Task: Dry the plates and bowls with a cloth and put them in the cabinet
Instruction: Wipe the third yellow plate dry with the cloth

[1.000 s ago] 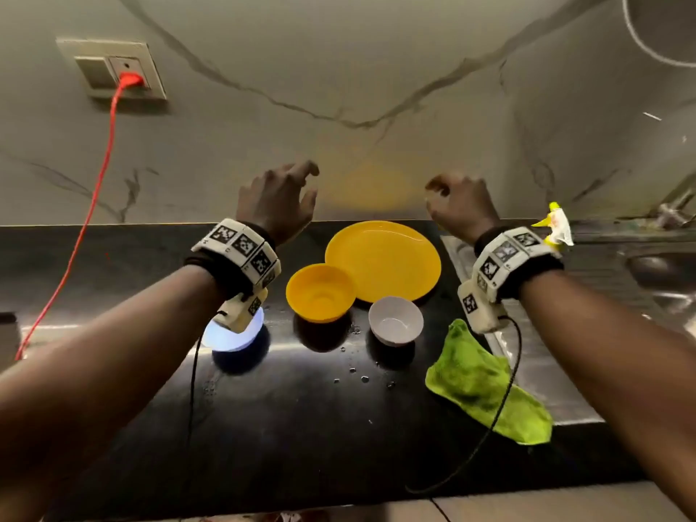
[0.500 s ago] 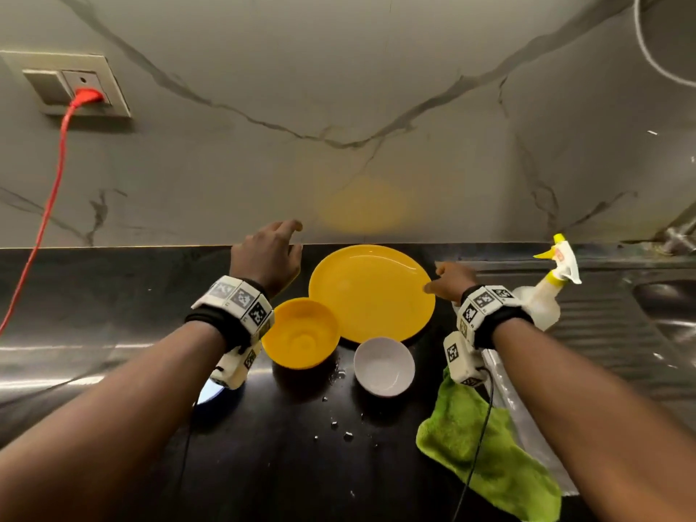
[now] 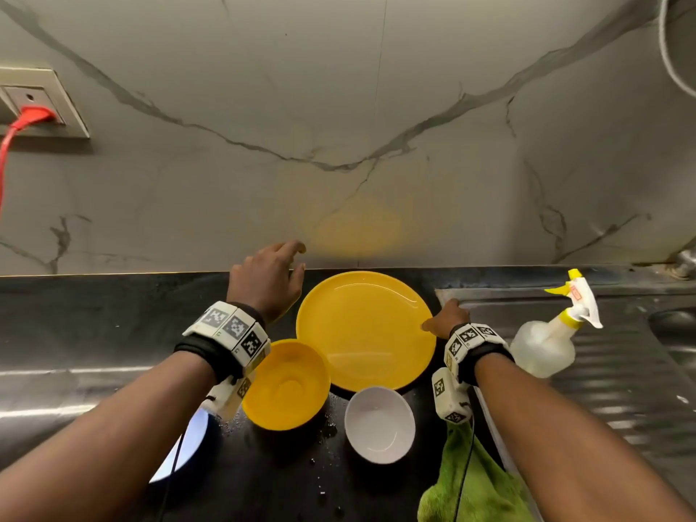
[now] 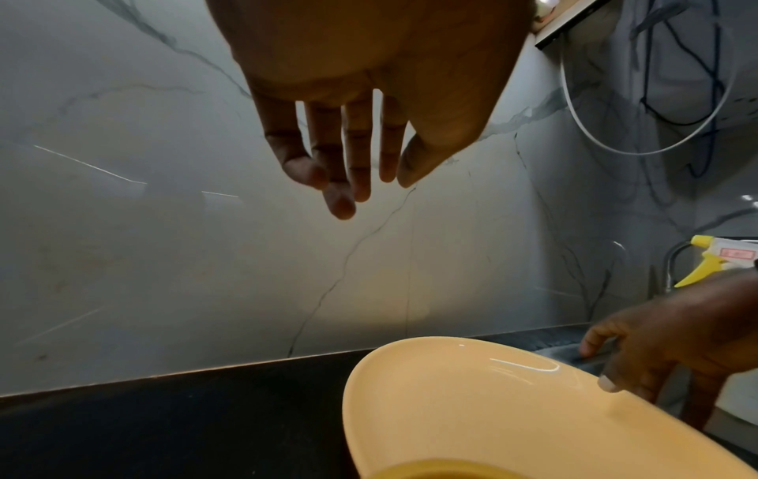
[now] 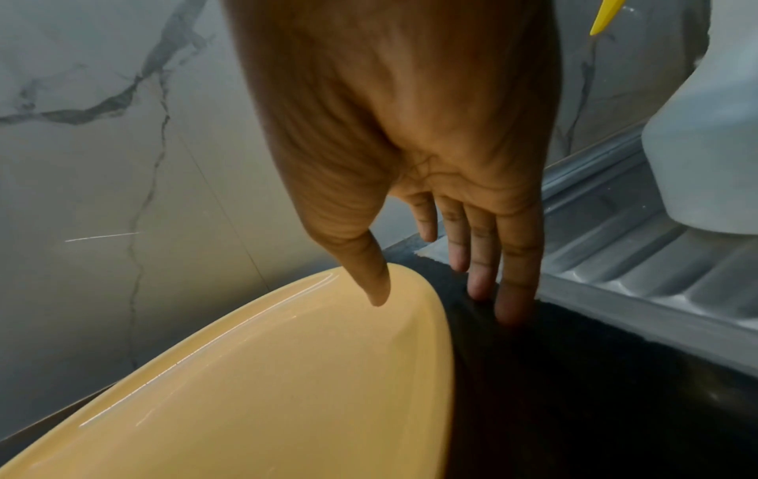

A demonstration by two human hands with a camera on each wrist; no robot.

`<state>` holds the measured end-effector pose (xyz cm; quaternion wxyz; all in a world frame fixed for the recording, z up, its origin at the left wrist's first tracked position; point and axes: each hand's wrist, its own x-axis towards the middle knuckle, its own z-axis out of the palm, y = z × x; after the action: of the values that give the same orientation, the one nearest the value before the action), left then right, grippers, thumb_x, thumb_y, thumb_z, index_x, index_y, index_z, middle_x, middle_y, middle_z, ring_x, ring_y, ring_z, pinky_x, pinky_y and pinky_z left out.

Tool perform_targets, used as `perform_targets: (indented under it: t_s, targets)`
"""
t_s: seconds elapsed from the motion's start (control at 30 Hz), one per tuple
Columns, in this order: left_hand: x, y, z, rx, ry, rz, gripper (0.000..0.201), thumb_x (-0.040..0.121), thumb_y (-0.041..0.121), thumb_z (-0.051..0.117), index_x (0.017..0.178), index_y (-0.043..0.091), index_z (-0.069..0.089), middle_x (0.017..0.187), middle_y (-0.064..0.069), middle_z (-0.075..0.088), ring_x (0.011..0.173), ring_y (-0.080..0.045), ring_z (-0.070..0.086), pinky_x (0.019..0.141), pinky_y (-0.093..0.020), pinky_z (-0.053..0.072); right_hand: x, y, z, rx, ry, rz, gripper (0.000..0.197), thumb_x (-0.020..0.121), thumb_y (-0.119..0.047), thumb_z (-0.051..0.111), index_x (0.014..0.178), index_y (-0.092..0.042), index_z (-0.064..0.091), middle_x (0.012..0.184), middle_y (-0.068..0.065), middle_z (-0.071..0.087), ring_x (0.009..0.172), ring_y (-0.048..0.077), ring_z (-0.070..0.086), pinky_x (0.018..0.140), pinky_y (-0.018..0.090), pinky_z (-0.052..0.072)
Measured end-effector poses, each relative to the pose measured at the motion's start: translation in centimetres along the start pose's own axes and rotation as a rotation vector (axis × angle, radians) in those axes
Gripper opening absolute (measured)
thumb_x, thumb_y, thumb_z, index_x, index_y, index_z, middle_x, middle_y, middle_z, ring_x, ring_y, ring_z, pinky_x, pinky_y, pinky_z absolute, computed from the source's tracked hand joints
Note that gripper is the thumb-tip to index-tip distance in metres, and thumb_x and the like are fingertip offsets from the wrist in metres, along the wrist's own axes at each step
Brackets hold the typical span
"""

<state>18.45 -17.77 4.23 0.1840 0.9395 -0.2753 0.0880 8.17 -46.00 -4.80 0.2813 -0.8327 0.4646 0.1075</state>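
Note:
A large yellow plate (image 3: 365, 329) lies flat on the black counter (image 3: 94, 318) near the wall. In front of it stand a yellow bowl (image 3: 286, 384) and a small white bowl (image 3: 379, 423). A green cloth (image 3: 474, 487) lies crumpled at the front right. My right hand (image 3: 444, 318) is at the plate's right rim: its thumb (image 5: 377, 288) lies over the plate (image 5: 266, 372) edge, and its straight fingers (image 5: 513, 291) touch the counter beside it. My left hand (image 3: 267, 284) hovers just left of the plate with straight fingers (image 4: 349, 181), holding nothing.
A spray bottle (image 3: 546, 344) stands on the steel drainboard (image 3: 621, 389) right of my right hand. A pale plate (image 3: 184, 450) lies partly hidden under my left forearm. Water drops dot the counter. A red cord (image 3: 22, 118) is plugged into the wall socket at the far left.
Both hands have come down from in front of the wall. The right hand has reached the plate's right rim, and the left hand has settled beside its left side.

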Motion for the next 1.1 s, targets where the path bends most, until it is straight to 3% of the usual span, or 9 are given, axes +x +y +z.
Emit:
perform_targets:
  t_s: [0.17,0.37,0.53,0.63,0.73,0.87,0.93,1.03,1.1]
  targets:
    - [0.7,-0.8,1.1,0.014,-0.027,-0.013,0.033,0.098,0.036,0.055,0.129,0.024,0.056,0.116,-0.003,0.066,0.097,-0.026,0.064,0.074,-0.038,0.05,1.1,-0.2,0.9,-0.044,0.004,0.009,0.063,0.092,-0.013,0.063,0.143,0.001,0.028,0.145,0.025,0.039,0.129,0.039,0.047,0.1,0.043,0.044]
    - [-0.9,-1.6,2.4,0.024,-0.079,-0.034,0.031,0.098,0.034,0.056,0.126,0.022,0.056,0.115,-0.003,0.066,0.097,-0.026,0.064,0.073,-0.038,0.048,1.0,0.3,1.8,-0.145,-0.013,0.001,0.032,0.095,-0.013,0.057,0.123,0.003,0.056,0.129,0.022,0.058,0.117,0.036,0.057,0.086,0.035,0.048]
    - [-1.7,-1.8,2.2,0.021,-0.067,-0.047,0.033,0.098,0.033,0.056,0.128,0.022,0.055,0.118,-0.003,0.066,0.1,-0.027,0.064,0.072,-0.036,0.043,0.3,0.0,0.5,-0.1,-0.009,-0.054,0.016,0.095,-0.011,0.05,0.103,0.0,0.059,0.122,0.024,0.061,0.108,0.038,0.061,0.072,0.033,0.043]
    - [-2.1,-1.8,1.5,0.021,-0.054,-0.057,0.037,0.098,0.033,0.056,0.133,0.022,0.052,0.124,-0.004,0.063,0.104,-0.032,0.063,0.077,-0.042,0.047,-0.1,-0.5,-1.4,-0.028,0.047,-0.127,0.019,0.094,-0.01,0.052,0.106,0.0,0.061,0.122,0.025,0.061,0.108,0.038,0.059,0.078,0.036,0.045]
    - [-2.8,-1.7,0.6,-0.027,-0.021,-0.073,0.044,0.097,0.034,0.057,0.139,0.023,0.047,0.13,-0.005,0.06,0.107,-0.034,0.063,0.082,-0.049,0.05,-1.5,-1.0,-3.5,0.048,0.112,-0.183,0.008,0.09,-0.006,0.052,0.082,-0.008,0.052,0.105,0.022,0.06,0.097,0.035,0.058,0.078,0.037,0.045]
    - [-4.7,-1.8,-0.4,-0.135,0.017,-0.119,0.052,0.097,0.042,0.055,0.144,0.024,0.04,0.138,-0.005,0.053,0.107,-0.033,0.063,0.084,-0.053,0.049,-4.0,-0.6,-5.5,0.181,0.161,-0.231,0.004,0.09,-0.004,0.053,0.091,-0.006,0.057,0.101,0.021,0.062,0.091,0.032,0.058,0.088,0.044,0.051]
    - [-5.9,-2.2,-0.7,-0.191,0.021,-0.146,0.054,0.098,0.045,0.052,0.145,0.024,0.038,0.14,-0.005,0.05,0.108,-0.033,0.062,0.086,-0.055,0.048,-5.3,-0.5,-6.1,0.271,0.162,-0.257,0.007,0.091,-0.005,0.054,0.094,-0.005,0.06,0.1,0.018,0.062,0.092,0.031,0.06,0.089,0.045,0.054]
    - [-7.9,-2.4,-1.4,-0.297,0.042,-0.188,0.053,0.099,0.046,0.049,0.145,0.022,0.037,0.144,-0.008,0.047,0.112,-0.033,0.059,0.092,-0.058,0.048,-7.6,-0.5,-6.6,0.401,0.18,-0.287,0.014,0.089,-0.005,0.057,0.079,-0.014,0.054,0.103,0.021,0.065,0.098,0.037,0.064,0.088,0.053,0.055]
    - [-8.9,-2.4,-1.8,-0.382,0.083,-0.214,0.053,0.099,0.046,0.049,0.145,0.019,0.039,0.144,-0.011,0.047,0.106,-0.028,0.06,0.095,-0.055,0.047,-9.0,-0.8,-7.0,0.492,0.203,-0.299,0.016,0.087,-0.005,0.058,0.077,-0.016,0.053,0.104,0.023,0.066,0.099,0.04,0.065,0.085,0.055,0.056]
